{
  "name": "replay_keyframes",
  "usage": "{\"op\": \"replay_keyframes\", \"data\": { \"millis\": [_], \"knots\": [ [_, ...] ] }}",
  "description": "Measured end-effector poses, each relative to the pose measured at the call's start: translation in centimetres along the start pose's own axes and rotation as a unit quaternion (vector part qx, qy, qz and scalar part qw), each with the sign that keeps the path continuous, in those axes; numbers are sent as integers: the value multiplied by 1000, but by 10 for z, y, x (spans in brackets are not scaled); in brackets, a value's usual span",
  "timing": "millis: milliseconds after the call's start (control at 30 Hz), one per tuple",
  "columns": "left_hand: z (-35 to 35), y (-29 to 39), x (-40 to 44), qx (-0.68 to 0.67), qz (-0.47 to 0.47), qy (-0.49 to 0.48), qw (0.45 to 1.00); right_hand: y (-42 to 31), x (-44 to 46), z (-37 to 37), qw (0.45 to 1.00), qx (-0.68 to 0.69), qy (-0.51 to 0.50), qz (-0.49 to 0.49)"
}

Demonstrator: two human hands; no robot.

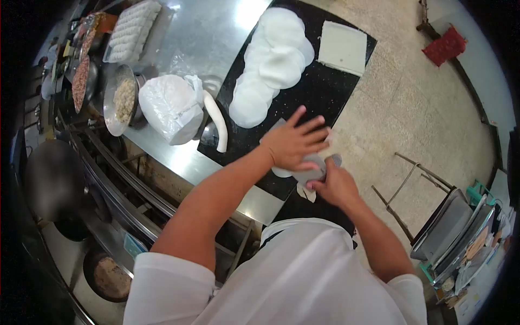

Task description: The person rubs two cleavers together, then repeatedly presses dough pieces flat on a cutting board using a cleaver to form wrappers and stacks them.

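Observation:
My left hand (297, 143) is spread open with its palm down over a broad grey flat blade that looks like a cleaver (310, 174). The fingers of my right hand (340, 185) are closed around the cleaver's near right end; its handle is mostly hidden. A white dough round (281, 172) shows partly from under the blade on the black board (303, 103). Farther up the board, several thin white dough rounds (281, 67) overlap in a long pile. A white dough rope (218, 122) lies at the board's left edge.
Left of the board are a plastic bag of dough (170, 111), a metal bowl of pale filling (120, 103), a bowl of pinkish filling (81, 84) and a white tray (132, 30). A folded white cloth (343, 47) lies top right. A folding chair (444, 216) stands right.

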State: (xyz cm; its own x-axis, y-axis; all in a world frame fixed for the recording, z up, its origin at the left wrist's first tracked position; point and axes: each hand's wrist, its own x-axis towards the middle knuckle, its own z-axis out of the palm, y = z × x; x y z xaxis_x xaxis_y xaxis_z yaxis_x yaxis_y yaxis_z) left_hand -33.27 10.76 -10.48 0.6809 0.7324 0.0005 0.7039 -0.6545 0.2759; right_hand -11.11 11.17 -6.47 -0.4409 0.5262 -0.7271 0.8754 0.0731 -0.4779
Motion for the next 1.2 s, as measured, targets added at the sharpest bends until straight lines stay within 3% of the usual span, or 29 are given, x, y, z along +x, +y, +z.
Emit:
{"op": "replay_keyframes", "data": {
  "millis": [67,167,200,267,333,400,433,600,667,733,800,867,900,933,967,1067,1200],
  "knots": [
    [-5,-29,5,5,-46,59,997,-8,22,-19,995,-52,29,-77],
    [-15,-33,9,9,-67,85,994,-19,17,-14,995,-36,73,-59],
    [-8,-18,4,2,-73,84,994,-7,6,-1,996,-38,64,-58],
    [11,28,-15,-21,-61,28,998,29,-24,35,994,94,-21,-60],
    [22,54,-8,-59,14,47,997,33,-39,42,997,72,-2,-38],
    [21,42,3,-100,2,71,992,28,-39,33,998,57,16,-2],
    [13,27,9,-59,-18,71,996,17,-28,14,1000,24,15,-4],
    [-17,-34,22,14,-100,115,988,-12,21,-33,995,-47,42,-72],
    [-10,-30,19,-1,-101,110,989,-16,16,-27,994,-33,82,-63],
    [11,0,5,-11,-77,84,993,12,-10,1,998,-16,30,-62],
    [7,52,-9,-79,-72,-30,994,60,-31,46,991,90,-15,-96],
    [25,60,5,-101,-1,56,993,51,-42,37,998,63,-14,-8],
    [29,54,12,-88,-10,79,993,47,-45,26,997,66,-24,9],
    [25,43,20,-74,-15,98,992,39,-37,11,999,39,-18,12],
    [9,31,29,-41,-42,44,997,32,-21,-7,1000,7,4,6],
    [-3,-14,36,43,-94,101,989,6,12,-50,996,-66,31,-47],
    [-6,-18,32,42,-117,131,984,-2,8,-43,997,-41,54,-46]
  ]
}}
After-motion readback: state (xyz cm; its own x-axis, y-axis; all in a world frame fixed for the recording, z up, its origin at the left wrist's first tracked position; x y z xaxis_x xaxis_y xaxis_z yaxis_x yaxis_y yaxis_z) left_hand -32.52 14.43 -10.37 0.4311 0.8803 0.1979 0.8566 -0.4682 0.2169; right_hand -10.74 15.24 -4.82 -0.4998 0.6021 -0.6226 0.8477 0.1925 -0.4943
